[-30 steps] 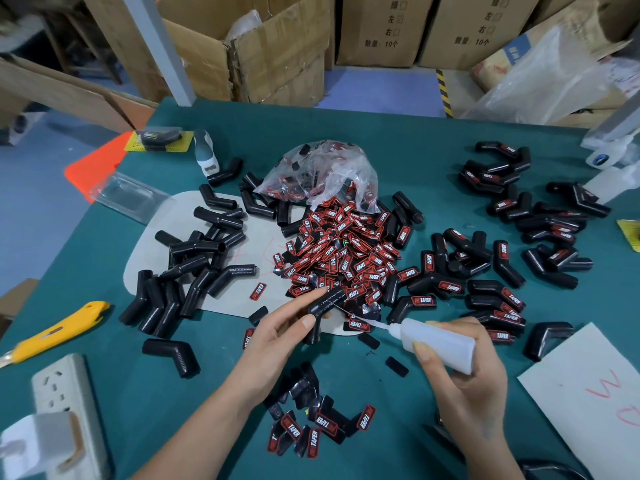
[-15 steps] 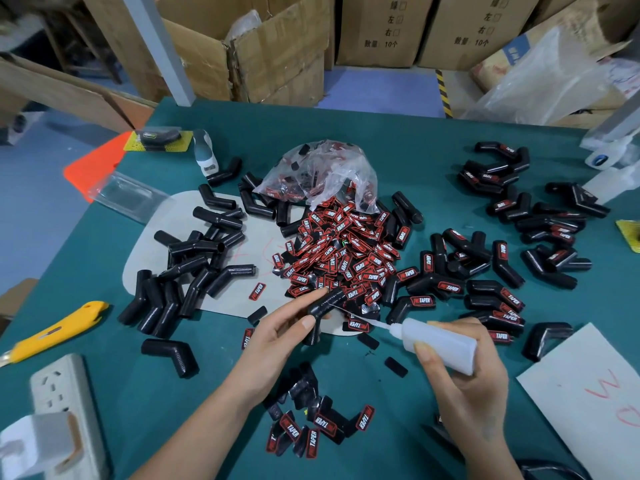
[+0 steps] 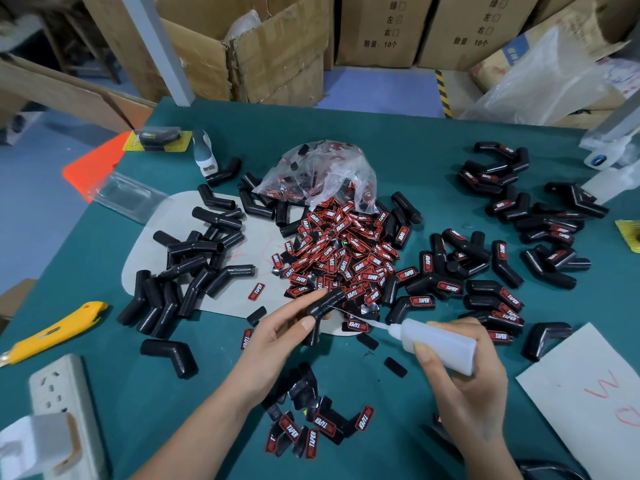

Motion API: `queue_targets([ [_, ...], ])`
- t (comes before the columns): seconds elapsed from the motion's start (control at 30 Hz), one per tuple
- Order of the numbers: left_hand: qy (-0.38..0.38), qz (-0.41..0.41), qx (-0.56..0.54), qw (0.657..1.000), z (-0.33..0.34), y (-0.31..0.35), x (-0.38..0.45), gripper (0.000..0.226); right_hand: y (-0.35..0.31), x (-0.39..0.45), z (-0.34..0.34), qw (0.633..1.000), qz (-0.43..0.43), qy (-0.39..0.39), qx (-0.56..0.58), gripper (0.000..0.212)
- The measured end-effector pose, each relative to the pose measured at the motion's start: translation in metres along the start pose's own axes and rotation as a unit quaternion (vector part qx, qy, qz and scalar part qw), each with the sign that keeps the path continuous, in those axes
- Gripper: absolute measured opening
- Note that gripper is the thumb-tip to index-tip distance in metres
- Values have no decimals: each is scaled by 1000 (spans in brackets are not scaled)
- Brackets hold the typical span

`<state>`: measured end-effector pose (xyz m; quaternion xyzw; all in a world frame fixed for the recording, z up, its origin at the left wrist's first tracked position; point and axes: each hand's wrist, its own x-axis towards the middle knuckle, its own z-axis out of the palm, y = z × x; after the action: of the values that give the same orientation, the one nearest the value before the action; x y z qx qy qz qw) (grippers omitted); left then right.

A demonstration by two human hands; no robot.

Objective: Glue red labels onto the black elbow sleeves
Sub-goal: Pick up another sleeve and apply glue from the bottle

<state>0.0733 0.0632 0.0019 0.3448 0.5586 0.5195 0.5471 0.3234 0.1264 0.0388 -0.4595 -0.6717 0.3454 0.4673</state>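
Note:
My left hand (image 3: 277,332) pinches a black elbow sleeve (image 3: 327,303) between thumb and fingers, just in front of the pile of red labels (image 3: 341,258). My right hand (image 3: 460,368) grips a translucent glue bottle (image 3: 438,344), its thin nozzle pointing left at the held sleeve. Unlabelled black sleeves (image 3: 194,271) lie heaped on the left. Sleeves with red labels on them (image 3: 485,282) are spread to the right. A smaller bunch of loose labels (image 3: 311,427) lies between my forearms.
A clear bag (image 3: 322,174) of labels sits behind the pile. A yellow utility knife (image 3: 55,332) and a white power strip (image 3: 65,410) lie at the left front. White paper (image 3: 595,393) is at the right front. Cardboard boxes (image 3: 277,50) stand beyond the table.
The nozzle tip has drawn back slightly to the right from the sleeve. Both hands otherwise stay in place.

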Motion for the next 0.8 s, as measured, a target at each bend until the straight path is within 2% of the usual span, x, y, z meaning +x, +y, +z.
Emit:
queue_targets([
  [0.8,1,-3,-25,1000,2,1,0,47,-3,0,0,1000,3,1,-2,28],
])
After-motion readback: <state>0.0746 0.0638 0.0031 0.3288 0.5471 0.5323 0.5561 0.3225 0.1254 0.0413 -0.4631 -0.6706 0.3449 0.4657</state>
